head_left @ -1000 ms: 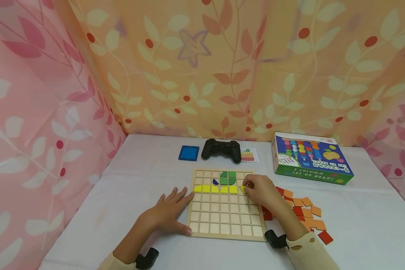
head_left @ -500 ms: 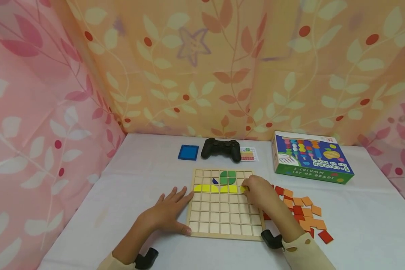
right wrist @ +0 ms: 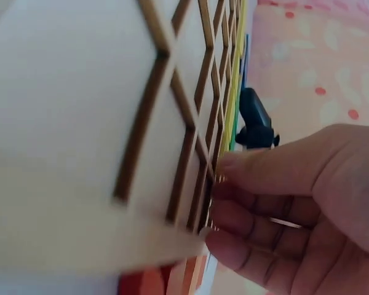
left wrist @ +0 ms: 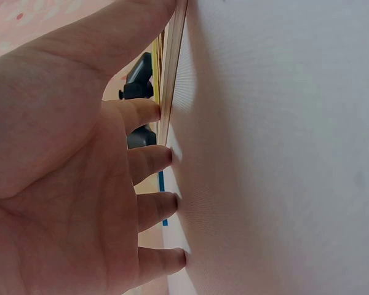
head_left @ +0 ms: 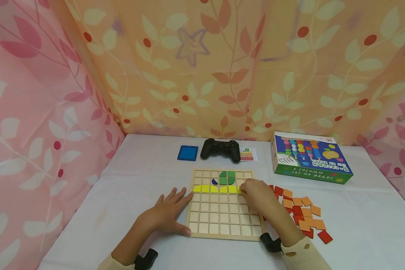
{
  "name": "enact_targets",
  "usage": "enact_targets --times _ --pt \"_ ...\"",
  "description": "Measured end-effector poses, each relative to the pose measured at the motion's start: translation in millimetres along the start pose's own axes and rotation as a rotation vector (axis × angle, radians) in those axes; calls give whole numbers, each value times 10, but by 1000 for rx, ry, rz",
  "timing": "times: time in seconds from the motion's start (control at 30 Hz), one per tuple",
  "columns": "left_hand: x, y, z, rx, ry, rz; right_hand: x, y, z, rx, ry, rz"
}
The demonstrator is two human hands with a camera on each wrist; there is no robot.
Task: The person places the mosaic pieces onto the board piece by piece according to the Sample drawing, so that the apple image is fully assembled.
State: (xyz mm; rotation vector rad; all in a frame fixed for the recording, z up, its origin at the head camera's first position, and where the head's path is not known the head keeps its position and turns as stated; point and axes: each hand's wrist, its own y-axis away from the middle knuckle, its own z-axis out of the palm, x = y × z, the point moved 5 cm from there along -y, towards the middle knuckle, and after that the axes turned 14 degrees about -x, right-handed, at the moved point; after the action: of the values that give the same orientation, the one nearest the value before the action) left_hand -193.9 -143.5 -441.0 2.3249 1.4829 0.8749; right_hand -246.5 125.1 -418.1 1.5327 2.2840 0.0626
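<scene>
A wooden grid board (head_left: 226,237) lies on the white cloth between the hands. In its cells sit a row of yellow tiles (head_left: 205,189), green tiles (head_left: 227,178) and one small dark blue tile (head_left: 214,181). The left hand (head_left: 165,214) rests with fingers spread, thumb and forefinger against the board's left side; the left wrist view shows its palm. Over the right part of the yellow row, the right hand (head_left: 259,193) pinches a yellow tile (head_left: 240,190), mostly covered by the fingers. In the right wrist view, the right hand's thumb and fingers meet close above the board.
Loose orange tiles (head_left: 305,212) and red tiles (head_left: 325,236) lie scattered right of the board, partly behind the right forearm. Behind the board are a blue square tray (head_left: 188,153), a black game controller (head_left: 221,149), a pattern card (head_left: 249,155) and a bead-set box (head_left: 310,157).
The right hand has shifted slightly left along the yellow row with the yellow tile, bringing it beside the row's last tile. The left hand stays put.
</scene>
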Motion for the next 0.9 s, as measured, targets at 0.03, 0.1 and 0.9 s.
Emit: enact_targets --times 0.03,0.1,0.9 --pt "1 -3 -2 0 3 1 21 25 -5 1 -13 -5" --pt "4 -10 -3 -1 7 5 90 69 -32 6 -38 -23" --pt "22 12 -21 -12 11 -15 1312 471 -313 -195 -327 267"
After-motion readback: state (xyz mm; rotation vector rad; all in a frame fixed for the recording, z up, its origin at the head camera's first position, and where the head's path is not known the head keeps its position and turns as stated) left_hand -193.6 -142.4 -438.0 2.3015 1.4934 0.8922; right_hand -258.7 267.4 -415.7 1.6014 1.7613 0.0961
